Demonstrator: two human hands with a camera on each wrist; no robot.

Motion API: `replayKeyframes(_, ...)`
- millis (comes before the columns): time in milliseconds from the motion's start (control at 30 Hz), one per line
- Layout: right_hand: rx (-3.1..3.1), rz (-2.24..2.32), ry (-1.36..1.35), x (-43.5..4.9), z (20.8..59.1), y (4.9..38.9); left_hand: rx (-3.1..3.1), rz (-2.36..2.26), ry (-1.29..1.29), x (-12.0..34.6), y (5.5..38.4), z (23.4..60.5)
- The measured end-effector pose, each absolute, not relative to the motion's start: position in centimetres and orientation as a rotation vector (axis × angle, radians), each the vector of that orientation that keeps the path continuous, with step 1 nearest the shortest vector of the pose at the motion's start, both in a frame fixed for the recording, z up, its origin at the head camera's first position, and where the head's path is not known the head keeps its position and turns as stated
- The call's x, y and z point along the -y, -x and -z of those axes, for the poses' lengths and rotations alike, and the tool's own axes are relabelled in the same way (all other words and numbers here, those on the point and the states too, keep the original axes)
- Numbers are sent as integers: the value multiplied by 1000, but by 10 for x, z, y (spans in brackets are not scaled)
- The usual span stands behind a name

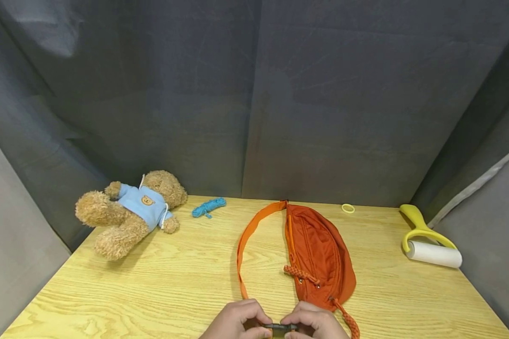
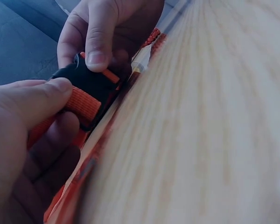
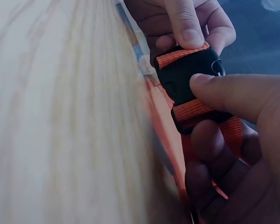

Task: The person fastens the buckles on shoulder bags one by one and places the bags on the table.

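An orange-red waist bag [image 1: 324, 249] lies on the table, its orange strap [image 1: 242, 245] curving round to the near edge of the head view. There my left hand [image 1: 239, 321] and right hand [image 1: 316, 322] meet at a black side-release buckle [image 1: 282, 326]. Thumb and fingers of each hand pinch one end of it. Seen from the right wrist, the buckle [image 3: 182, 74] has its two halves together, with orange webbing [image 3: 192, 109] threaded through both ends. My left thumb presses by the webbing in the left wrist view, close to the buckle [image 2: 86, 79].
A teddy bear [image 1: 142, 207] in a light blue hoodie lies at the left edge of the table. Beside it is a bundle of blue cord [image 1: 209, 207]. Farther right are a small yellow ring [image 1: 348, 205] and a yellow-handled lint roller [image 1: 434, 253]. Dark curtains hang behind.
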State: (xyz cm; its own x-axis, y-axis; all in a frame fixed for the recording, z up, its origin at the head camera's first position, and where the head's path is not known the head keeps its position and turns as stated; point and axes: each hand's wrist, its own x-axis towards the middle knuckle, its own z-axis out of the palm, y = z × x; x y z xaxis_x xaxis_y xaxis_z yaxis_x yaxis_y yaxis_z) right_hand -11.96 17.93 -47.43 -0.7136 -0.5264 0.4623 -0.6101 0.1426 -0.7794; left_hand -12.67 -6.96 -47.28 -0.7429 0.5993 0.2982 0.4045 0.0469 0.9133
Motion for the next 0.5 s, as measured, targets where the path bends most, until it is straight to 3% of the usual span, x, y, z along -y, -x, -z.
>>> replayKeyframes(500,2390,-1739,-1139,-181,473,120,-2192,-1702,-1106,73,128,472)
